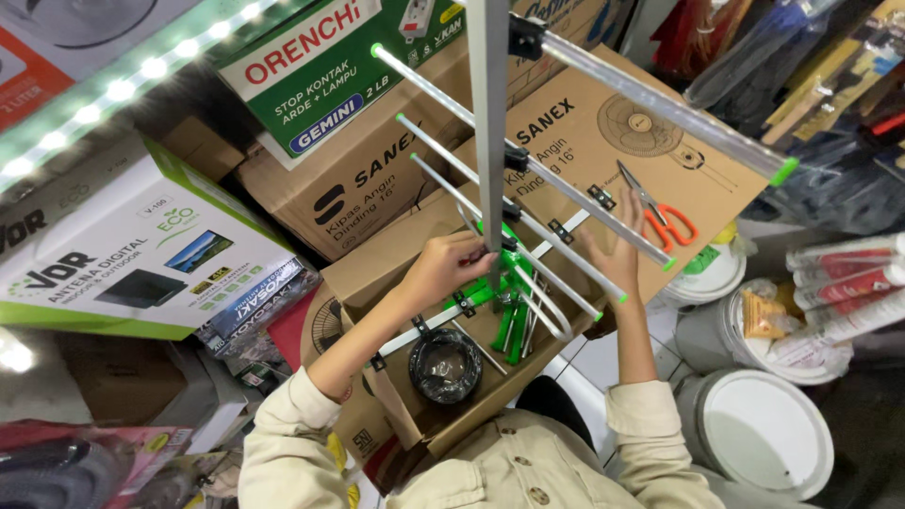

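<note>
Overhead, a metal antenna point(490, 160) dominated the scene, its grey central boom running from the top of the frame down toward the person's chest, with thin silver rods branching off on both sides, several tipped in green. Stacked cardboard boxes point(377, 179) lay behind the antenna, and an open box point(443, 415) sat directly beneath its lower end, holding a coil of black cable point(445, 366). White plastic buckets point(764, 429) stood to the right of the antenna, past the person's sleeve. Orange-handled scissors point(660, 215) rested on a box just right of the rods.

The left hand point(451, 267) was closed around the boom where the green bracket point(509, 292) met it. The right hand point(615, 247) lay with fingers spread against a rod to the right of the boom; whether it gripped could not be told.

By the look of it, steady work called for bracing the boom firmly with one hand and easing each rod gently, since the thin rods seemed likely to bend or snag on neighbours.
</note>
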